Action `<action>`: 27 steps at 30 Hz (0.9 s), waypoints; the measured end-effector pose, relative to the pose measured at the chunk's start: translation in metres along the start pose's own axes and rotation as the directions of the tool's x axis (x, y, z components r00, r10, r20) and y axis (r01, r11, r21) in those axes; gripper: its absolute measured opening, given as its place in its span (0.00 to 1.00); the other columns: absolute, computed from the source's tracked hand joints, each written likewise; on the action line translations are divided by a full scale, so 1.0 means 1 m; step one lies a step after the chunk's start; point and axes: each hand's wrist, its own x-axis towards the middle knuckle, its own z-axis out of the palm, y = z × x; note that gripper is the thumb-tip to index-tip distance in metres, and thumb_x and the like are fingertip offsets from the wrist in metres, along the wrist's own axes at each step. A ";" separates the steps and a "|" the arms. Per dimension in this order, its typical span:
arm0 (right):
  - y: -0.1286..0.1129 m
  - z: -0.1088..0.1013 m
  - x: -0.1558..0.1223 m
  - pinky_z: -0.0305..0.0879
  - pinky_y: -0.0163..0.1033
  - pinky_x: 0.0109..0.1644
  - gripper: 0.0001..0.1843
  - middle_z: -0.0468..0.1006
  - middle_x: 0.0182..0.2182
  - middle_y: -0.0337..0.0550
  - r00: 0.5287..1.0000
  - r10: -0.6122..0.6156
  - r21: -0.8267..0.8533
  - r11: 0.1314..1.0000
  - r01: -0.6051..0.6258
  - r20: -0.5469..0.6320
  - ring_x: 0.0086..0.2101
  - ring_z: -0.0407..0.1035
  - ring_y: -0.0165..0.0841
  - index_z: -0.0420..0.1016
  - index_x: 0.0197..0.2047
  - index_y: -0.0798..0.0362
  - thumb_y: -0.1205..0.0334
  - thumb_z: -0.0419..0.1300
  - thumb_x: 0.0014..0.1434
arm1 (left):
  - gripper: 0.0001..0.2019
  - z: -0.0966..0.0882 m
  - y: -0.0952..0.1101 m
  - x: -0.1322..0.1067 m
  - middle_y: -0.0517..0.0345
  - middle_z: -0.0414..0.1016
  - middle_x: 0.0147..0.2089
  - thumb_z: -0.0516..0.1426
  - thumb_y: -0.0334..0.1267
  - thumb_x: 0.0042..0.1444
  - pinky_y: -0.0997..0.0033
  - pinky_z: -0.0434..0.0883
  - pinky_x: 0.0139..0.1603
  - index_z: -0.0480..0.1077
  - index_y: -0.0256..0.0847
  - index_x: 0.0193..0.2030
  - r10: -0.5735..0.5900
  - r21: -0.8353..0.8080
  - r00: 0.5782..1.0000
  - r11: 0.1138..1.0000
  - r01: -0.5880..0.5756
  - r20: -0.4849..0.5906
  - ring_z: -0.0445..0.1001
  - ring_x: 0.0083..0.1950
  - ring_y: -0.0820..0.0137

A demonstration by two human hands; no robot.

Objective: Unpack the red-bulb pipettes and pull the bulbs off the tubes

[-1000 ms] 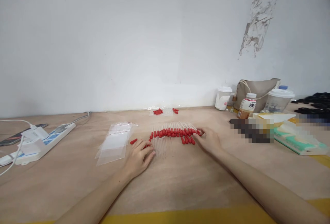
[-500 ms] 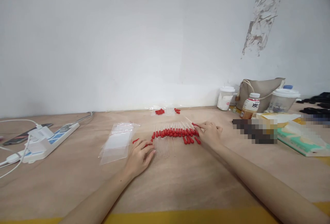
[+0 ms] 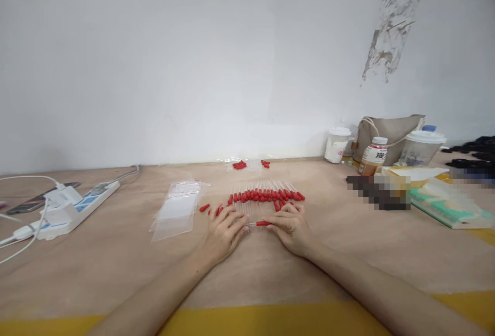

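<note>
In front of me, my right hand (image 3: 290,227) pinches the red rubber bulb (image 3: 264,223) of a dropper between thumb and fingers. The dropper lies level, its thin clear tube (image 3: 251,224) pointing left into the fingertips of my left hand (image 3: 226,229), which close on it. Just beyond is a long row of red-bulbed droppers (image 3: 266,195), their clear tubes fanning away from me. More clear tubes lie between my hands, partly covered. A loose red bulb (image 3: 204,207) rests left of my left hand, with others half hidden under its fingers. Several more bulbs (image 3: 277,205) lie beside my right fingers.
Clear zip bags (image 3: 176,210) lie at left, near a power strip (image 3: 83,207) with chargers and a phone (image 3: 38,199). By the wall sit plastic bags of red bulbs (image 3: 240,165). At right stand a paper cup (image 3: 337,145), a drink bottle (image 3: 373,156), a grey bag (image 3: 386,132) and a tissue pack (image 3: 448,204).
My right hand has come from the row's right end to the front middle with a red-bulbed dropper. My left hand has moved right, away from the loose bulb, and now grips the dropper's tube.
</note>
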 end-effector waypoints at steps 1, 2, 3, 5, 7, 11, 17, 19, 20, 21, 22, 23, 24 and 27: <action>-0.001 -0.001 0.001 0.47 0.45 0.44 0.10 0.78 0.32 0.36 1.000 -0.005 -0.004 1.000 0.005 0.002 0.33 0.61 0.31 0.73 0.41 0.41 0.60 0.56 0.56 | 0.10 0.002 0.001 0.000 0.59 0.75 0.38 0.53 0.36 0.56 0.53 0.52 0.55 0.70 0.45 0.44 0.007 -0.006 1.000 1.000 -0.008 -0.015 0.68 0.45 0.65; -0.001 -0.002 0.002 0.47 0.45 0.44 0.10 0.78 0.33 0.36 1.000 -0.007 -0.007 1.000 0.007 0.001 0.32 0.61 0.31 0.73 0.41 0.40 0.60 0.56 0.55 | 0.09 0.003 0.001 0.000 0.59 0.76 0.37 0.53 0.36 0.56 0.53 0.52 0.55 0.70 0.45 0.43 0.016 -0.012 0.999 1.000 -0.016 -0.029 0.68 0.43 0.66; -0.002 -0.002 0.003 0.46 0.45 0.44 0.10 0.78 0.33 0.36 1.000 -0.011 -0.008 1.000 0.011 0.001 0.32 0.61 0.31 0.74 0.41 0.40 0.60 0.56 0.55 | 0.08 0.004 0.002 0.001 0.60 0.76 0.36 0.53 0.35 0.56 0.54 0.52 0.55 0.70 0.44 0.42 0.023 -0.017 0.999 1.000 -0.024 -0.040 0.69 0.42 0.66; -0.005 -0.003 0.004 0.46 0.45 0.44 0.10 0.78 0.33 0.37 1.000 -0.019 -0.005 1.000 0.019 0.003 0.33 0.61 0.31 0.74 0.41 0.41 0.60 0.56 0.55 | 0.07 0.005 0.003 0.002 0.61 0.76 0.34 0.53 0.35 0.55 0.54 0.53 0.55 0.71 0.44 0.40 0.031 -0.022 0.997 0.999 -0.033 -0.066 0.69 0.41 0.67; -0.007 -0.001 0.004 0.45 0.45 0.45 0.10 0.77 0.33 0.38 1.000 -0.028 -0.007 1.000 0.028 -0.007 0.33 0.61 0.32 0.74 0.40 0.43 0.60 0.56 0.55 | 0.06 0.006 0.004 0.003 0.61 0.76 0.31 0.53 0.34 0.56 0.54 0.53 0.55 0.71 0.43 0.38 0.032 -0.026 0.996 0.999 -0.034 -0.080 0.70 0.40 0.68; -0.008 0.009 0.004 0.45 0.45 0.46 0.11 0.76 0.32 0.39 0.994 -0.075 -0.060 0.996 0.071 -0.078 0.34 0.61 0.32 0.75 0.38 0.46 0.54 0.59 0.51 | 0.05 0.008 0.005 0.002 0.63 0.76 0.29 0.54 0.34 0.55 0.54 0.52 0.55 0.71 0.44 0.36 0.028 -0.028 0.995 0.999 -0.031 -0.093 0.70 0.39 0.69; -0.009 0.006 0.005 0.44 0.45 0.46 0.08 0.73 0.23 0.38 0.991 -0.133 -0.131 0.983 0.131 -0.006 0.31 0.59 0.31 0.76 0.35 0.45 0.59 0.55 0.56 | 0.06 0.000 0.007 0.002 0.62 0.75 0.25 0.53 0.34 0.55 0.51 0.51 0.55 0.71 0.44 0.34 0.041 -0.010 0.999 0.999 -0.041 -0.020 0.70 0.38 0.69; -0.010 0.001 0.004 0.44 0.46 0.46 0.09 0.72 0.23 0.38 0.988 -0.151 -0.124 0.980 0.152 0.023 0.31 0.58 0.31 0.76 0.36 0.44 0.60 0.53 0.57 | 0.07 -0.003 0.008 0.003 0.62 0.74 0.24 0.52 0.34 0.56 0.51 0.51 0.55 0.71 0.43 0.33 0.047 -0.007 0.999 0.999 -0.047 0.010 0.70 0.37 0.69; -0.011 -0.001 0.004 0.44 0.46 0.47 0.10 0.72 0.22 0.38 0.987 -0.161 -0.119 0.979 0.163 0.029 0.31 0.58 0.31 0.75 0.36 0.43 0.60 0.53 0.57 | 0.07 -0.005 0.008 0.003 0.62 0.74 0.24 0.52 0.34 0.56 0.51 0.51 0.55 0.71 0.44 0.33 0.049 -0.009 0.999 0.999 -0.049 0.016 0.70 0.37 0.69; -0.012 -0.003 0.004 0.44 0.47 0.47 0.10 0.72 0.22 0.38 0.985 -0.169 -0.113 0.979 0.171 0.034 0.31 0.58 0.31 0.75 0.37 0.43 0.61 0.53 0.57 | 0.07 -0.006 0.008 0.003 0.62 0.74 0.24 0.52 0.34 0.56 0.50 0.51 0.55 0.71 0.44 0.33 0.050 -0.014 0.999 0.999 -0.050 0.021 0.70 0.36 0.69; -0.013 -0.004 0.004 0.44 0.47 0.47 0.10 0.72 0.22 0.38 0.984 -0.174 -0.110 0.978 0.177 0.035 0.31 0.58 0.31 0.75 0.37 0.43 0.61 0.53 0.57 | 0.07 -0.006 0.009 0.003 0.62 0.74 0.24 0.52 0.34 0.56 0.50 0.51 0.55 0.71 0.44 0.33 0.050 -0.019 0.998 0.999 -0.050 0.023 0.70 0.36 0.69; -0.014 -0.004 0.004 0.44 0.47 0.48 0.10 0.72 0.22 0.37 0.983 -0.179 -0.106 0.977 0.182 0.036 0.31 0.58 0.31 0.75 0.37 0.43 0.62 0.53 0.57 | 0.07 -0.006 0.009 0.003 0.62 0.74 0.24 0.52 0.34 0.56 0.51 0.51 0.55 0.71 0.44 0.33 0.050 -0.024 0.999 0.998 -0.050 0.020 0.70 0.36 0.69; -0.015 -0.004 0.004 0.44 0.47 0.48 0.10 0.72 0.22 0.37 0.982 -0.182 -0.105 0.977 0.186 0.039 0.31 0.58 0.31 0.75 0.36 0.43 0.62 0.53 0.57 | 0.07 -0.006 0.010 0.003 0.62 0.74 0.23 0.52 0.34 0.56 0.51 0.51 0.54 0.71 0.44 0.33 0.052 -0.027 0.998 0.998 -0.051 0.019 0.70 0.36 0.69; -0.017 -0.006 0.003 0.44 0.48 0.48 0.10 0.72 0.22 0.37 0.981 -0.183 -0.102 0.977 0.189 0.068 0.32 0.58 0.31 0.75 0.34 0.45 0.63 0.53 0.56 | 0.07 -0.006 0.013 0.003 0.62 0.73 0.23 0.52 0.33 0.55 0.52 0.53 0.53 0.71 0.43 0.33 0.062 -0.031 0.998 0.998 -0.062 0.010 0.70 0.37 0.69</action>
